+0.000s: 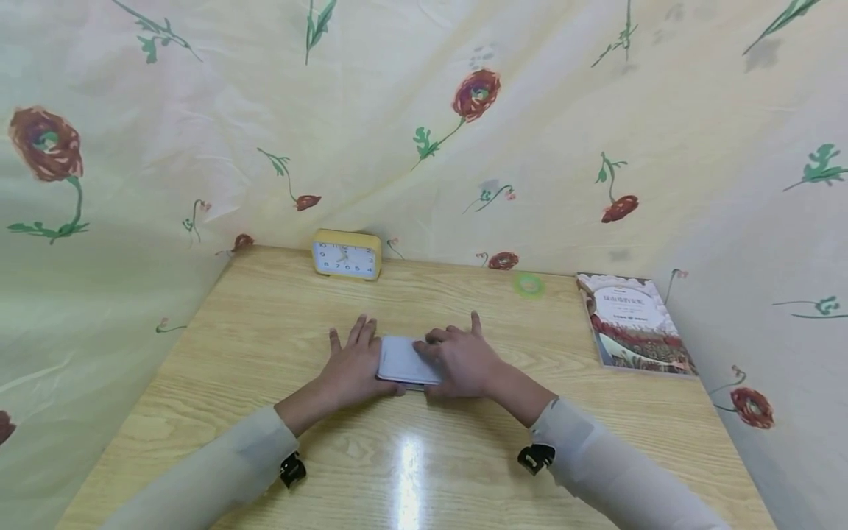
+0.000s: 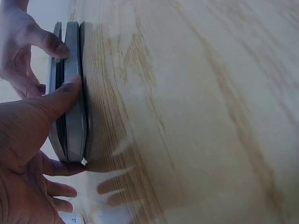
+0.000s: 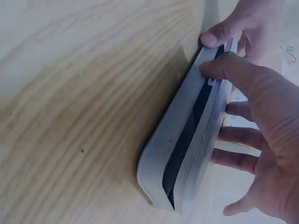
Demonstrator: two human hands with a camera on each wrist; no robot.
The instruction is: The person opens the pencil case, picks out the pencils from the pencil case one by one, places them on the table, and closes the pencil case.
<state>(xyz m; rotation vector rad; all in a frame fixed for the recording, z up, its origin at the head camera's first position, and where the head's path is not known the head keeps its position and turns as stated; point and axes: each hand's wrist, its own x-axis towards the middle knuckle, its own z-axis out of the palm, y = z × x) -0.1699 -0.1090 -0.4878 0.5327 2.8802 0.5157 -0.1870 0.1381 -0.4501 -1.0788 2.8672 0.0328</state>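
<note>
The flat grey tin case (image 1: 405, 361) lies on the tabletop (image 1: 265, 346) in front of me, near the middle, with its lid lifted a crack so a dark gap runs along the near edge in both wrist views. My left hand (image 1: 356, 364) holds its left end: my thumb (image 2: 56, 100) presses against the rim of the case (image 2: 74, 93) while my other fingers lie over the top. My right hand (image 1: 462, 361) grips the right end the same way, thumb (image 3: 224, 67) curled on the edge of the lid (image 3: 205, 126) and fingers (image 3: 238, 137) spread across its upper face. Both hands are touching the case, one on each side, wrists resting low on the wood.

Farther back, a yellow alarm clock (image 1: 347, 255) stands upright against the flowered cloth (image 1: 464, 110) that hangs behind and beside the tabletop. A green ring of tape (image 1: 529, 285) lies toward the back right, and a book (image 1: 632, 324) rests flat along the right edge, well apart from my hands.
</note>
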